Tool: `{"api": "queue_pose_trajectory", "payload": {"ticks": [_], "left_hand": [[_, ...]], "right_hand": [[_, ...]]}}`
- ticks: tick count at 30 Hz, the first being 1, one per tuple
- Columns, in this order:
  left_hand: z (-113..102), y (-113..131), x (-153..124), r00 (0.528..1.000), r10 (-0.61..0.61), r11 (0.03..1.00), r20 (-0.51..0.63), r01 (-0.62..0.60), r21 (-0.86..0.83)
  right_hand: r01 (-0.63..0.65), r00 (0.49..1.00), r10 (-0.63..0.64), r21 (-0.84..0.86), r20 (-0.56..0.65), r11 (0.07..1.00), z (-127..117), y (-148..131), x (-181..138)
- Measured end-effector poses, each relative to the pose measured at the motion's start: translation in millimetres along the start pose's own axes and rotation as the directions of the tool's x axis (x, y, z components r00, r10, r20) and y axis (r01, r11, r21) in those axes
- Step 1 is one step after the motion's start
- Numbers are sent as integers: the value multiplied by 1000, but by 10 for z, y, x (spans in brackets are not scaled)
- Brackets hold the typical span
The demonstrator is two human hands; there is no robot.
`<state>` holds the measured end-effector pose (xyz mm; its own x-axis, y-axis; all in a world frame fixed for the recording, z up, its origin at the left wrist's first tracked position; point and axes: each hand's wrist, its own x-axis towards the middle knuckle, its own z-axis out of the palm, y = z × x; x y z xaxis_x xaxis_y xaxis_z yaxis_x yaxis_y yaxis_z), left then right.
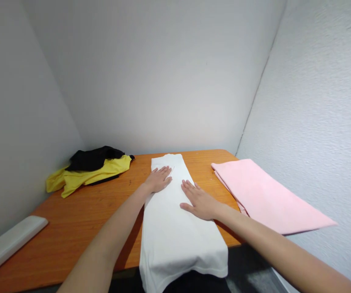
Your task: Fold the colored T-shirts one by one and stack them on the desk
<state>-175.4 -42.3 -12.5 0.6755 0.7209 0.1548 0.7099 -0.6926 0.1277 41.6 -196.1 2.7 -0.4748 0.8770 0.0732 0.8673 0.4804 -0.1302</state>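
1. Lying lengthwise on the wood-coloured table (86, 232), the white cloth (181, 234) runs from nr. the far edge toward the wearer; its near end hangs over the front edge, w/ loose folds at the L corner.
2. L hand (159, 179): palm down, flattened, fingers extended; rests on the far half of the cloth, at its L side.
3. R hand (200, 202): palm down, wide, thumb spread from the fingers; rests on the cloth's R side, a bit nearer the wearer than the L hand. Cloth surface shows btwn the two hands.
4. Pink cloth (264, 195): folded, R of the white cloth and apart from it; a pointed corner extends far R. R forearm passes in front of its near edge.
5. Yellow cloth (102, 175): rumpled, at the far L of the table, w/ a black cloth (93, 158) heaped on top.
6. White bar (10, 246): long, smooth, along the table's L side; its L end is cut off by the view.
7. Back wall (163, 81): pale, plain, directly behind the table.
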Motion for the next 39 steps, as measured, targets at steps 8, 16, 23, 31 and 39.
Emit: {"api": "queue_pose_trajectory", "payload": {"ticks": [8, 16, 23, 31, 39], "left_hand": [[-45, 75, -63, 954, 34, 995, -299, -5, 97], [-333, 474, -462, 858, 469, 846, -211, -368, 385], [-649, 781, -1642, 885, 457, 880, -83, -438, 182], [-579, 970, -2368, 941, 331, 943, 72, -329, -46], [-584, 900, -2596, 883, 465, 873, 62, -469, 133]], "right_hand": [[-32, 998, 30, -35, -63, 999, 54, -27, -22], [-27, 994, 10, -149, -112, 989, -33, -79, -56], [111, 973, -151, -219, -177, 969, -151, -208, -563], [168, 975, -190, -179, -116, 969, -46, -214, -1189], [369, 909, -408, -297, -80, 881, -104, -95, -1525]]}}
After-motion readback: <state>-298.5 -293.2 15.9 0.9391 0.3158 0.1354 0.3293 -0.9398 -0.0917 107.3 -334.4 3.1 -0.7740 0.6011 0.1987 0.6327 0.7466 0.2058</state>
